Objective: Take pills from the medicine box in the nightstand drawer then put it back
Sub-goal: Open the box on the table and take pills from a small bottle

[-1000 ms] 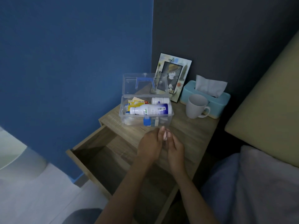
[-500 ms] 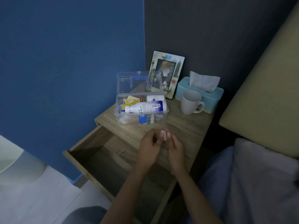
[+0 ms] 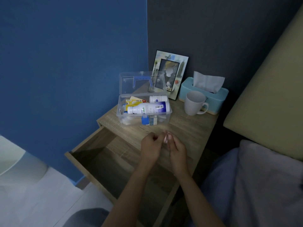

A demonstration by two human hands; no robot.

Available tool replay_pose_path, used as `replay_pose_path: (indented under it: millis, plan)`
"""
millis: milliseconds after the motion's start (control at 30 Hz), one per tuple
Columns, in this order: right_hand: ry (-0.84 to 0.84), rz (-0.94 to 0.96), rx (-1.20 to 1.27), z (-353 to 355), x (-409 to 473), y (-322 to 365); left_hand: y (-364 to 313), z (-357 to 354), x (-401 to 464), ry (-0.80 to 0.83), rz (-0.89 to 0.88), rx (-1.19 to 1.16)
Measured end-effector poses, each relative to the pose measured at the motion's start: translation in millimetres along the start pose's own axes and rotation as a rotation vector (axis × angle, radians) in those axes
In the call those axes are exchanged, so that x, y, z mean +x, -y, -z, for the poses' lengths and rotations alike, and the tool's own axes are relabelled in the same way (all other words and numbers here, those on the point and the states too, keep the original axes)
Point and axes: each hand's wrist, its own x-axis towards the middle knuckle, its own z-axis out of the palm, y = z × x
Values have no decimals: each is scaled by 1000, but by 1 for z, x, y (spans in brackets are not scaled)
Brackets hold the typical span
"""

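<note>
Hands barely shift from a second ago, staying together over the open drawer [image 3: 105, 163]. Left hand [image 3: 150, 148] and right hand [image 3: 177, 149] pinch a small pale item [image 3: 166, 139] between fingertips, probably pills being freed; exact hold unclear. Medicine box [image 3: 144, 110] sits lid-up on the nightstand [image 3: 188, 128] for easy reach.

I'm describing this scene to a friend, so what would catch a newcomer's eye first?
The clear medicine box sits open on the nightstand, its lid up and bottles inside. In front of it, the left hand and right hand meet around something small and pale, above the open drawer.
</note>
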Motion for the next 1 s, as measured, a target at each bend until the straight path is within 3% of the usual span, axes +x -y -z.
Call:
replay_pose_path:
  millis: [267, 467, 767, 900, 1000]
  plan:
    - [13, -46, 112, 3, 3, -3, -4, 0, 5, 72, 99, -68]
    - [23, -38, 83, 4, 3, -4, -12, 2, 5, 27, 32, 85]
    - [40, -8, 32, 6, 1, -4, -14, 6, 9, -8, 140, 140]
    - [-3, -103, 143, 13, 1, -7, -13, 12, 15, 7, 219, -16]
    - [-34, -138, 223, 17, 2, -9, -7, 14, 14, 152, 336, -294]
